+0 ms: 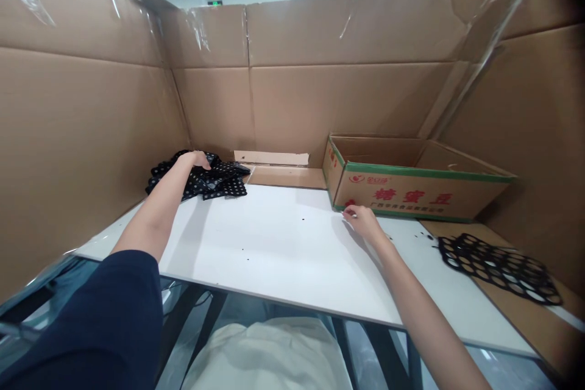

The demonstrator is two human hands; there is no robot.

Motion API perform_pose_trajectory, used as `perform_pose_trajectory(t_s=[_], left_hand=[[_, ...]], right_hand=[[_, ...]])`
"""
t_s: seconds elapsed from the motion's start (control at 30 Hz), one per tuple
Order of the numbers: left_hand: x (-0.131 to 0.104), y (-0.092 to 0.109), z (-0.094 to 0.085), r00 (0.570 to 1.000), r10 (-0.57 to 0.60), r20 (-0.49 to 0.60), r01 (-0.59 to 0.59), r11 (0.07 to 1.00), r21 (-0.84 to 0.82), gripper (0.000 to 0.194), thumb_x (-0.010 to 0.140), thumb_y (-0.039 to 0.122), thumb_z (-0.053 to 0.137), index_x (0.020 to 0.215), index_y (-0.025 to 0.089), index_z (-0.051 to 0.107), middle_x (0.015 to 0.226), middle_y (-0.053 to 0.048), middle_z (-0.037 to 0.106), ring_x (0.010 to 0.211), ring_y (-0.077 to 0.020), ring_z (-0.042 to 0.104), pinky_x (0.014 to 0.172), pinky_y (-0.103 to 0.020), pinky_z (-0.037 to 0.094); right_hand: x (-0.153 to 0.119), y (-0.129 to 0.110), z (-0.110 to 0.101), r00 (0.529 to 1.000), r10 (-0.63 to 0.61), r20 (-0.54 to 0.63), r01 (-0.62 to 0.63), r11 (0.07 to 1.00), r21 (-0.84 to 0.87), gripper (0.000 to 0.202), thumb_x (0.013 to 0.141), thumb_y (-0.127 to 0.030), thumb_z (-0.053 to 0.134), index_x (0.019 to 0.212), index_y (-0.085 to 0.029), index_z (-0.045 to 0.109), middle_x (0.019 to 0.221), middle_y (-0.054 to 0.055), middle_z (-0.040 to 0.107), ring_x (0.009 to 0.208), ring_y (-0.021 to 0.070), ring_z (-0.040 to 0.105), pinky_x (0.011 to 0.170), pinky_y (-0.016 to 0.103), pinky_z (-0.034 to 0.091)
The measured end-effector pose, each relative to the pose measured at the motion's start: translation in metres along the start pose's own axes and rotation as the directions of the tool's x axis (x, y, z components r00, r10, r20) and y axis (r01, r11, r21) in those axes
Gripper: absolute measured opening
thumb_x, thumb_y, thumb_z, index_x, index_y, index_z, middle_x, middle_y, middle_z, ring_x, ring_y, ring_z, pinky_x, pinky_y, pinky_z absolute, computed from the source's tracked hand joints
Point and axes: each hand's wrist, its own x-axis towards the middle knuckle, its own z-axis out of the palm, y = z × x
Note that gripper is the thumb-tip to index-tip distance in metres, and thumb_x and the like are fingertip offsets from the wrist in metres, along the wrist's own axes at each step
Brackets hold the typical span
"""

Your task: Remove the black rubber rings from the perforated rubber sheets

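Observation:
A crumpled pile of black sheet material with light dots (223, 180) lies at the back left of the white table. My left hand (200, 160) rests on its upper part with bent fingers; whether it grips the material is not clear. My right hand (359, 219) is near the front left corner of the open cardboard box (406, 192), with thumb and fingers drawn together. Anything between those fingertips is too small to make out. At the right edge of the table lies a flat black sheet with round holes (500, 265), apart from both hands.
Tall cardboard walls (338, 97) enclose the white table (274, 237) at the back and sides. A cardboard strip (272, 158) lies along the back wall. Small black bits (424, 235) are scattered on the table near the box.

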Motion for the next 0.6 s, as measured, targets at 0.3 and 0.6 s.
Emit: perform_pose_trajectory(t_s=[0.3, 0.6], left_hand=[[0.004, 0.007, -0.001, 0.992, -0.078, -0.096, 0.090, 0.988, 0.126, 0.047, 0.079, 0.039, 0.054, 0.111, 0.006, 0.063, 0.118, -0.022, 0.058, 0.104, -0.0307, 0.057, 0.087, -0.033, 0.044], [0.001, 0.080, -0.051, 0.910, 0.199, -0.364, -0.079, 0.945, 0.319, 0.039, 0.088, 0.024, 0.034, 0.106, 0.008, 0.065, 0.109, -0.021, 0.060, 0.104, -0.0307, 0.056, 0.089, -0.037, 0.039]], right_hand=[[-0.003, 0.009, -0.002, 0.984, 0.134, -0.118, -0.149, 0.980, -0.131, 0.020, 0.072, -0.014, 0.056, 0.087, -0.014, 0.070, 0.088, 0.012, 0.070, 0.084, 0.0225, 0.062, 0.070, 0.026, 0.040], [0.000, 0.022, 0.011, 0.982, 0.185, -0.048, -0.191, 0.961, -0.202, 0.026, 0.071, -0.012, 0.057, 0.092, -0.014, 0.071, 0.092, 0.015, 0.069, 0.086, 0.0243, 0.063, 0.068, 0.027, 0.041]])
